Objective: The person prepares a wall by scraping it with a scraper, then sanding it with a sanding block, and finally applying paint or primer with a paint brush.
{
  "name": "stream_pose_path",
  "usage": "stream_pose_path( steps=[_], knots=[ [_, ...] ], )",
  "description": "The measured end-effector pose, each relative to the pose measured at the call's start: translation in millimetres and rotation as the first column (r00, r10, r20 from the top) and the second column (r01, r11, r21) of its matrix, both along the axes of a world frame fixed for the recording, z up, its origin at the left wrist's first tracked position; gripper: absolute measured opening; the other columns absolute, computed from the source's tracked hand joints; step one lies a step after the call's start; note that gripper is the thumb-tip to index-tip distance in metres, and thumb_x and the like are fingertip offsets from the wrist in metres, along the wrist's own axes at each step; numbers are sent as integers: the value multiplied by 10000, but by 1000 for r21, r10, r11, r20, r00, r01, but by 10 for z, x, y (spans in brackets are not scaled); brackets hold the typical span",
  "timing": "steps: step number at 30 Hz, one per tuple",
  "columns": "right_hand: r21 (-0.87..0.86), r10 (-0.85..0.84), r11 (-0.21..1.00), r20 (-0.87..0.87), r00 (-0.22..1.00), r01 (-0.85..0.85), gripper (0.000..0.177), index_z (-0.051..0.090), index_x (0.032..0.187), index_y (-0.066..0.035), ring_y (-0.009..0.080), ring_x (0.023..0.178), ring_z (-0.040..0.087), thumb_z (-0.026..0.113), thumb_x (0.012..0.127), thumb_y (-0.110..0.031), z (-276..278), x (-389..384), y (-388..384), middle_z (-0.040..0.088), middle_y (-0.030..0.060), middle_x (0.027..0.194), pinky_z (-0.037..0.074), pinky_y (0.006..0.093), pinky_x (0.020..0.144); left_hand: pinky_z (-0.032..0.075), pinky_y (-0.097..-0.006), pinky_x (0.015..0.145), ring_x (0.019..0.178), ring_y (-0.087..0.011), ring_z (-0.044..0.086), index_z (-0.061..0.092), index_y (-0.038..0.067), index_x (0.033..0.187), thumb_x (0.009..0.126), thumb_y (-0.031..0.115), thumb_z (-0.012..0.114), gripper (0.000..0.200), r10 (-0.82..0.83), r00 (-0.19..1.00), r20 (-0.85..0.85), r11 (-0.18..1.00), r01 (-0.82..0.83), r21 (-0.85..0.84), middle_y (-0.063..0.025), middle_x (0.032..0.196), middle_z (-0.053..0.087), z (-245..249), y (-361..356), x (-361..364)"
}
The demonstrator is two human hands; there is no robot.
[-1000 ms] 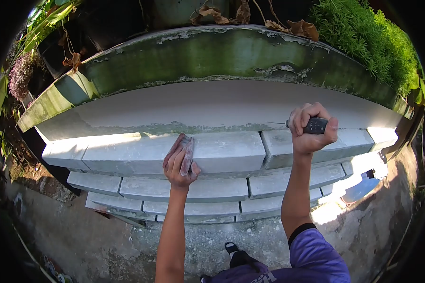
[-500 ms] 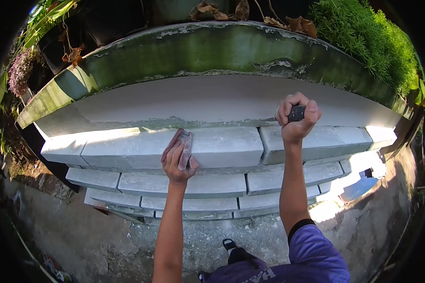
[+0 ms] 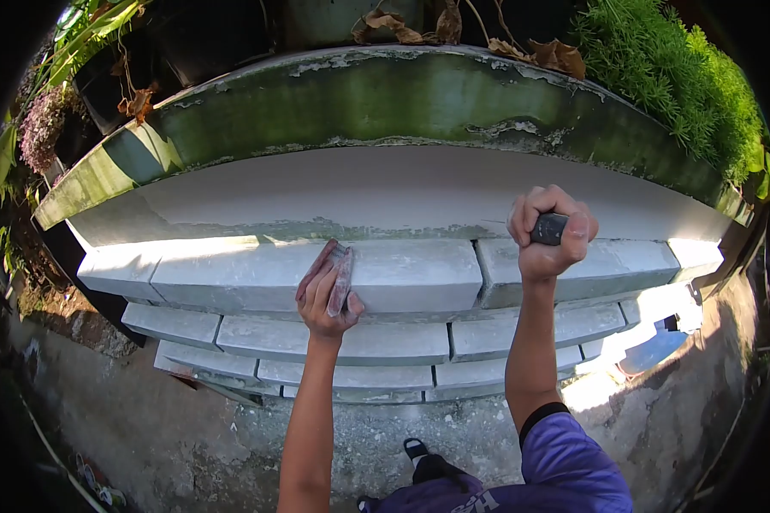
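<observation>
My right hand [image 3: 554,229] is closed round the black handle [image 3: 549,229] of a scraper, held in front of the pale wall [image 3: 385,184]. Only a thin sliver of its blade shows, pointing left along the wall. My left hand [image 3: 327,299] grips a reddish, dusty, grooved block [image 3: 340,278], whose exact kind I cannot tell. That hand rests over the top course of whitish blocks [image 3: 411,269], close to the wall's foot. A rough greenish strip [image 3: 316,228] runs along the wall just above these blocks, between the two hands.
Overhead juts a mossy, flaking ledge [image 3: 359,98] with dry leaves [image 3: 559,58] on it and green plants [image 3: 667,85] at the right. Lower block courses [image 3: 334,338] step down to the concrete ground [image 3: 214,445]. A blue object [image 3: 654,349] lies at the right.
My right hand has shifted slightly right and lower in view, with the scraper still in it. The left hand keeps its place on the blocks, and the whole view has dropped a little.
</observation>
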State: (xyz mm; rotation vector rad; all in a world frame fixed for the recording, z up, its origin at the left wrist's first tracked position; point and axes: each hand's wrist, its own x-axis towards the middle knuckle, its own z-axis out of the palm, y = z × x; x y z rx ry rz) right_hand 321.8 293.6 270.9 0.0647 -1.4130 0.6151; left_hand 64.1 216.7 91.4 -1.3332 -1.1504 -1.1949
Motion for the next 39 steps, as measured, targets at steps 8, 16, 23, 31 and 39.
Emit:
stream_pose_path(
  steps=[8, 16, 23, 31, 39],
  knots=[
    [5, 50, 999, 12, 999, -50, 660, 386, 571, -44, 98, 365, 316, 352, 922, -601, -8, 59, -17, 366, 24, 475, 249, 235, 342, 535, -401, 874, 944, -278, 673, 671, 20, 970, 803, 243, 567, 298, 10, 1000, 15, 1000, -10, 9, -83, 994, 653, 13, 15, -7],
    [34, 155, 987, -1, 988, -155, 666, 439, 565, 8, 102, 362, 366, 405, 937, -544, -1, 106, 113, 378, 24, 448, 279, 236, 347, 530, -397, 902, 1007, -255, 649, 679, 30, 992, 808, 236, 560, 302, 5, 1000, -5, 1000, -5, -1, -65, 1012, 646, 41, -26, 18],
    [-33, 90, 995, -17, 996, -91, 662, 413, 551, 2, 107, 362, 373, 420, 926, -544, -59, 91, 130, 384, 35, 461, 276, 242, 350, 467, -409, 926, 992, -270, 640, 676, 26, 1001, 823, 262, 548, 322, -6, 1000, -5, 1000, 6, 12, -79, 1021, 657, 17, 20, -2],
    [-13, 115, 993, -64, 991, -116, 697, 409, 559, -11, 102, 363, 355, 390, 910, -613, 117, 158, 21, 372, 28, 459, 272, 236, 351, 527, -399, 894, 971, -266, 659, 684, 32, 978, 817, 241, 551, 296, 11, 1000, -3, 1000, -11, 10, -66, 1005, 652, 21, -11, 23],
    [-31, 211, 977, -45, 977, -212, 715, 449, 591, 2, 107, 376, 369, 422, 906, -639, 112, 204, 58, 385, 33, 458, 290, 245, 365, 447, -414, 932, 992, -279, 629, 681, 37, 1030, 806, 230, 571, 316, -3, 1000, 15, 1000, 3, -11, -84, 1047, 658, -22, -11, 8]
  ],
)
